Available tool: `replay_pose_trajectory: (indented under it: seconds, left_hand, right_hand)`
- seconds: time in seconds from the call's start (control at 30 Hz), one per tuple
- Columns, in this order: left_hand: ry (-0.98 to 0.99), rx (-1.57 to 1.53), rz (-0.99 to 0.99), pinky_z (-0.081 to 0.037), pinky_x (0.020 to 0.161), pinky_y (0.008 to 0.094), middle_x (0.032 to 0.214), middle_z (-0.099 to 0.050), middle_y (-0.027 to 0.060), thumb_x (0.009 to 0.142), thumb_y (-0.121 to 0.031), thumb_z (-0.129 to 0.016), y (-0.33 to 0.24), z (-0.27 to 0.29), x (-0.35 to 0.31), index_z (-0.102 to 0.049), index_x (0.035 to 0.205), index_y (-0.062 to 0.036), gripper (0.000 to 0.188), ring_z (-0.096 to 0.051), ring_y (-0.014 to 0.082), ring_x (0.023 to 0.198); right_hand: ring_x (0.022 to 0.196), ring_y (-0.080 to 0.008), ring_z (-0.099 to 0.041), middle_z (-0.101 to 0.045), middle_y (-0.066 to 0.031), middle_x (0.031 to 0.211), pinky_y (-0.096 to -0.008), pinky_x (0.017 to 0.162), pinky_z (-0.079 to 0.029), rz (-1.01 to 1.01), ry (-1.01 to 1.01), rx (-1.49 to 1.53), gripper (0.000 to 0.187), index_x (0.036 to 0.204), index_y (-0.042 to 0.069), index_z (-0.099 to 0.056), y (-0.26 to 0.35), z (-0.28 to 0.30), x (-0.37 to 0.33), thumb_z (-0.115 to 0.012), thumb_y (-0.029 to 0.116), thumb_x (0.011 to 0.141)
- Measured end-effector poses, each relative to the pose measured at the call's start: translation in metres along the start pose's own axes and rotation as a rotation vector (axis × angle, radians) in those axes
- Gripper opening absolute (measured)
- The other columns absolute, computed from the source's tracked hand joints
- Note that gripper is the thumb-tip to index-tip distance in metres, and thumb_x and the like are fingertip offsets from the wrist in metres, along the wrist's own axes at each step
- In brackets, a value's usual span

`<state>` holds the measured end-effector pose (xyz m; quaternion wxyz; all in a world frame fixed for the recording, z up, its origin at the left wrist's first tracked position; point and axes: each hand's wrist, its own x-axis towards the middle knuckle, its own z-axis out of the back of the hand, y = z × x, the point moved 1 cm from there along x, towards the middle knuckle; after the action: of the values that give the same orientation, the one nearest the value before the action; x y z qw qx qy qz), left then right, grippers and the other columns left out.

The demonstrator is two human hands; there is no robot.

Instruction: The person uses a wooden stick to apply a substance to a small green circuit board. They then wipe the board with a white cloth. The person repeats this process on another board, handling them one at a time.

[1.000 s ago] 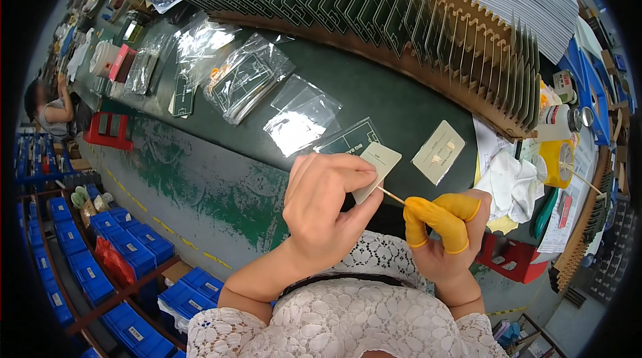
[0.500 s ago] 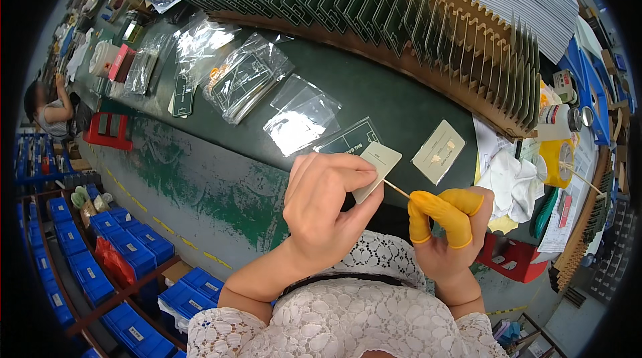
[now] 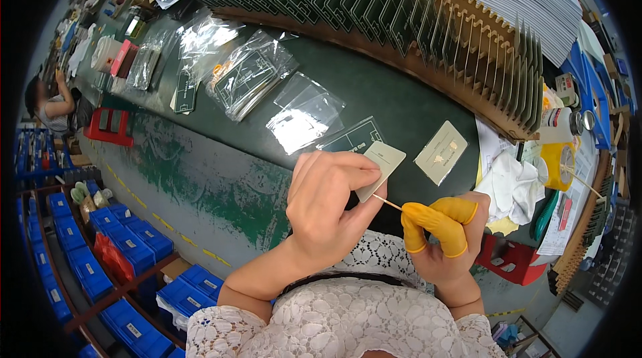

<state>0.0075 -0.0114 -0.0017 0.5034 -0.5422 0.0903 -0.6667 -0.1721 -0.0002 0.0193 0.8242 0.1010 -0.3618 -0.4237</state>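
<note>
My left hand (image 3: 328,191) is closed on a thin pale beige card (image 3: 384,160), pinched between thumb and fingers and held tilted above the table edge. My right hand (image 3: 445,231) wears yellow finger cots on several fingertips. Those fingers pinch a thin wooden stick (image 3: 389,203), whose far end meets the lower edge of the card near my left thumb; its tip is hidden. Beyond the hands, a second beige card (image 3: 441,152) with small gold-coloured pieces on it lies on the table. A dark green card (image 3: 354,136) in a transparent sleeve lies partly behind my left hand.
A long brown slotted rack (image 3: 374,37) of upright green cards crosses the back. Transparent sleeves (image 3: 307,107) and a bagged card stack (image 3: 247,80) lie left. On the right are a crumpled white cloth (image 3: 511,184), a yellow container (image 3: 556,165) and a bottle (image 3: 558,125). Someone sits far left.
The wooden stick and my right hand have moved slightly left and down along the card's lower edge. My left hand keeps its hold on the card.
</note>
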Motion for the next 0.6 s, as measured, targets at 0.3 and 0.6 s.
replay_pose_trajectory:
  seconds: [0.3,0.6]
  left_hand:
    - [-0.002,0.009,-0.001,-0.040,0.063,0.0331,0.085,-0.068,0.0084,0.062,0.006,-0.079,-0.0010,-0.0001,0.0010,-0.061,0.086,-0.0039,0.032,-0.059,0.0239,0.069]
    - [0.002,0.015,-0.019,-0.041,0.063,0.0335,0.085,-0.067,0.0086,0.061,0.006,-0.079,-0.0002,-0.0001,0.0007,-0.060,0.087,-0.0040,0.033,-0.059,0.0243,0.069]
  right_hand:
    - [0.080,-0.0224,-0.050,-0.055,-0.0013,0.093,-0.0351,0.071,-0.039,-0.017,-0.011,0.006,0.038,0.103,0.013,-0.070,-0.0005,-0.0014,0.0013,-0.083,0.009,0.068]
    - [0.079,-0.0229,-0.048,-0.054,-0.0013,0.092,-0.0346,0.070,-0.039,-0.053,-0.022,-0.010,0.038,0.102,0.014,-0.070,0.0002,-0.0022,0.0005,-0.083,0.007,0.067]
